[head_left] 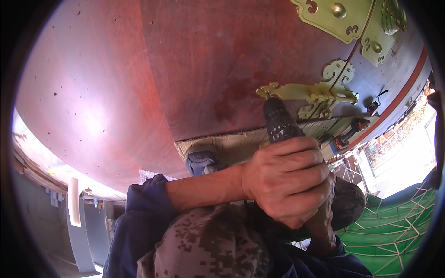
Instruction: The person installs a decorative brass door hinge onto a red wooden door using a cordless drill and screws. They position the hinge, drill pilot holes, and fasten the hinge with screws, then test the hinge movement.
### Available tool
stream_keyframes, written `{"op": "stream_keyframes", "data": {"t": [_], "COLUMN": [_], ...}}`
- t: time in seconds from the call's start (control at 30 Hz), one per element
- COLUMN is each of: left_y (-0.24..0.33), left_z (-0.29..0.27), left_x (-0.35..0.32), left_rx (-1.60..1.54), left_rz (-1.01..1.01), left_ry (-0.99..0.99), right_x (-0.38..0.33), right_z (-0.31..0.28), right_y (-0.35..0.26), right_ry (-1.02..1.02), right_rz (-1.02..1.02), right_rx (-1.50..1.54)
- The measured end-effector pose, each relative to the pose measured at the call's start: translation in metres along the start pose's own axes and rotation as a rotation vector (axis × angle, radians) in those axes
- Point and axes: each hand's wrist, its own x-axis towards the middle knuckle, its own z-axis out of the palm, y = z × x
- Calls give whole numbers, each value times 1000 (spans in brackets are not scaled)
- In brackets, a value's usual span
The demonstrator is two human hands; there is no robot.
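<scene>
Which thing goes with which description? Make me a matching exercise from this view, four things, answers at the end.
Column one
1. Drill
2. Latch
3. Cardboard
4. Left hand

Column two
A. Brown and flat
B. Bare, with fingers curled closed
C. Black at its front, pointed at a metal fitting
D. Gold-coloured, with ornate scrolled edges

Right pairs
1-C, 2-D, 3-A, 4-B

Wooden panel: red-brown, with an orange-red band and scattered dark specks. Latch and decorative plate: brass-gold. Drill: black, with white markings. Sleeve: navy. Trousers: pixelated camouflage in dusty brown and near-black. Sheeting: green, crossed by pale bars. Far power tool: apparently black and orange-red, though small in view.
</scene>
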Motion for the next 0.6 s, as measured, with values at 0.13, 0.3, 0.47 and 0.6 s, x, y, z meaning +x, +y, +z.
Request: {"op": "stream_keyframes", "data": {"t": [0.13,0.3,0.47,0.6], "left_y": [1,-1,1,4], "left_z": [0,-3,-5,-5], "left_x": [-2,-5,-2,-2], "left_rx": [-9,-6,-1,7], "left_rz": [-11,27,7,-12], "left_ry": [-11,-37,-51,-80], "right_x": [7,11,17,16], "right_z": [-12,-6,-33,-32], "right_y": [-14,-8,-22,-23], "right_ry": [62,136,31,91], "right_rz": [-31,-12,88,23], "right_rx": [53,97,94,136]}}
